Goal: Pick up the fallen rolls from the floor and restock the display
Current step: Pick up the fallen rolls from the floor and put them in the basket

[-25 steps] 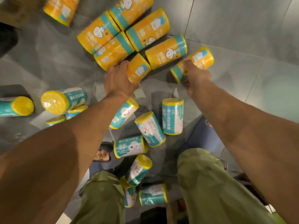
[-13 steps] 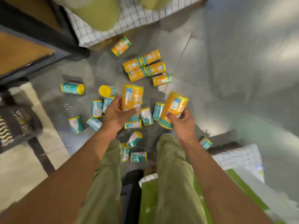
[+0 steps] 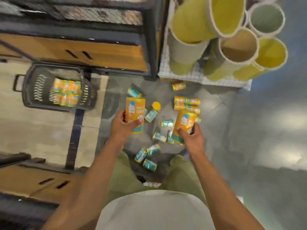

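Left orange roll [image 3: 134, 113] is in the left hand [image 3: 123, 126], sticking out toward 12 o'clock from the palm, roughly upright, teal band at its lower end. Right orange roll [image 3: 183, 123] is in the right hand [image 3: 191, 136], leaning toward 11 o'clock.

Both forearms reach forward and down from the body. The hands are about level and well apart.

Left hand: thumb across the roll's front, fingers round its 9 o'clock side, gripping. Right hand: thumb at the roll's 9 o'clock side, fingers curled round the 3 o'clock side, gripping the lower half.

Teal rolls [image 3: 150, 115] lie scattered on the floor [image 3: 249, 130] between the hands and down toward 6 o'clock near the legs. Orange floor rolls [image 3: 186, 104] lie clustered at 12 o'clock of the right hand, with a lone orange roll [image 3: 178, 86] further up.

Dark basket [image 3: 29, 90], at 9 to 10 o'clock of the left hand, holds orange packs [image 3: 67, 92], blurred. Yellow bins [image 3: 187, 22] at 1 o'clock.
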Tool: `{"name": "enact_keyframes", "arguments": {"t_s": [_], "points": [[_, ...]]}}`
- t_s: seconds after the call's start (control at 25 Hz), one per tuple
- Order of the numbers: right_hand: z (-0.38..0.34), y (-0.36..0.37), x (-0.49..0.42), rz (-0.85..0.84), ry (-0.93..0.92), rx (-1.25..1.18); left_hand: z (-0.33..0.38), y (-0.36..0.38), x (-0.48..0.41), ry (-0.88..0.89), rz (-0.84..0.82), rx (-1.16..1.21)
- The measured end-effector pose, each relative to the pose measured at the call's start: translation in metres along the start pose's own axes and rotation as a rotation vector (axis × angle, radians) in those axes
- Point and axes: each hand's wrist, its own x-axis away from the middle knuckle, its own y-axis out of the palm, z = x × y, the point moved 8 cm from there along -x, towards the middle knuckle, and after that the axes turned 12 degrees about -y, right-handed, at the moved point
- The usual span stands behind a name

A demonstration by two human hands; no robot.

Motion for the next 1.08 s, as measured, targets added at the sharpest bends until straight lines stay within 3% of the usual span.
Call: {"name": "enact_keyframes", "arguments": {"t_s": [0.2,0.36,0.52,0.76,1.08], "points": [[-0.077,0.174,0.059,-0.098,-0.116,0.065,-0.019,-0.193,-0.013,0.032,0.062,0.141],[-0.122,0.312,0.119,-0.088,-0.091,0.071,-0.042,-0.351,-0.029,0.006,0.087,0.16],[-0.171,0.434,0.172,-0.183,-0.115,0.119,-0.055,-0.488,-0.039,-0.038,0.17,0.271],[-0.188,0.58,0.175,-0.336,-0.12,0.157,-0.055,-0.596,-0.098,-0.069,0.217,0.329],[-0.178,0.74,0.1,-0.33,0.05,0.152,-0.009,-0.665,-0.237,-0.229,0.124,0.167]]}}
